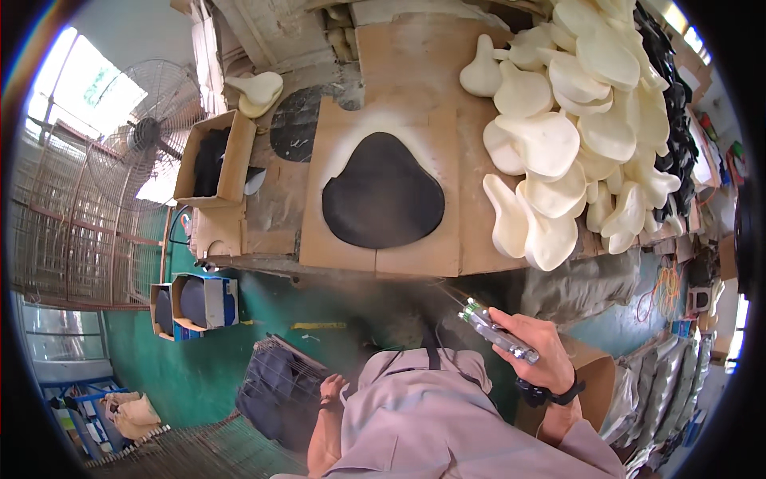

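My right hand [536,345], wearing a dark wristband, is wrapped round a spray gun [499,331] with a shiny, partly see-through body. Its tip points up and left toward the table's front edge, and a faint mist hangs in front of it. Across from it on the table, a black saddle-shaped sheet [383,195] lies flat on a piece of cardboard [339,132] dusted pale around the sheet's outline. My left hand [332,388] hangs low by my lap, fingers loosely apart and holding nothing. Beside it stands a wire basket [267,347] with dark cloth-like pieces [279,391].
Cream saddle-shaped foam pads [550,148] are heaped on the table's right, with black pieces [674,104] behind them. A cardboard box [238,160] of dark pieces stands at the left, near a large fan [145,132]. Another box [227,302] sits lower on the green floor [159,375].
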{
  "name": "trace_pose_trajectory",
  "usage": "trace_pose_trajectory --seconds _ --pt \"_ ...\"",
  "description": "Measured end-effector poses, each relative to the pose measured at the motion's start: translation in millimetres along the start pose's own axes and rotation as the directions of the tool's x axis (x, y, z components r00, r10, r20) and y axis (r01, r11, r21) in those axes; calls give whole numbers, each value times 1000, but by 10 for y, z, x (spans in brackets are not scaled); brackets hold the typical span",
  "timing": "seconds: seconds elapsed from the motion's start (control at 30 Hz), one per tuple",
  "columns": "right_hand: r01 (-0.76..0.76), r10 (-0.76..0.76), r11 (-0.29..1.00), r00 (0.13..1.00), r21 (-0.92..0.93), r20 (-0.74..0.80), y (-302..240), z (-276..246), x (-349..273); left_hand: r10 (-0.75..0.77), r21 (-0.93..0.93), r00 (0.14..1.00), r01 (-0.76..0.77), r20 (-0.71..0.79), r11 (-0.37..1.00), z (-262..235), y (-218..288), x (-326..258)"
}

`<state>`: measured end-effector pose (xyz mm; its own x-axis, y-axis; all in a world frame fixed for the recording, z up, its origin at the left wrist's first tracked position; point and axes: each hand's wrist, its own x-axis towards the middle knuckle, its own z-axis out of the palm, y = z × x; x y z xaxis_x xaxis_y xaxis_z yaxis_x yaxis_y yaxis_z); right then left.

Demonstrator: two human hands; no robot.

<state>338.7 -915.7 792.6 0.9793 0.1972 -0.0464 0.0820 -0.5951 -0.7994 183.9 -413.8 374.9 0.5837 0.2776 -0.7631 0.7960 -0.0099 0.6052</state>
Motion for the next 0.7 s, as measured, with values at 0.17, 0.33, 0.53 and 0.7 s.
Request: trace_pose_trajectory --seconds 0.17,0.33,0.53,0.7 --pt "-71 74 997 986 22 -153 5 -56 -239 23 68 1000 -23 7 997 -100 141 142" --pt "-168 183 983 935 76 -303 56 -110 -351 -39 -328 981 101 189 939 -28 245 511" --pt "-141 165 986 894 88 -417 58 31 -106 -25 -111 998 30 51 993 229 705 664" --pt "-53 76 996 899 66 -431 3 111 259 -17 -128 999 21 36 992 164 850 636"
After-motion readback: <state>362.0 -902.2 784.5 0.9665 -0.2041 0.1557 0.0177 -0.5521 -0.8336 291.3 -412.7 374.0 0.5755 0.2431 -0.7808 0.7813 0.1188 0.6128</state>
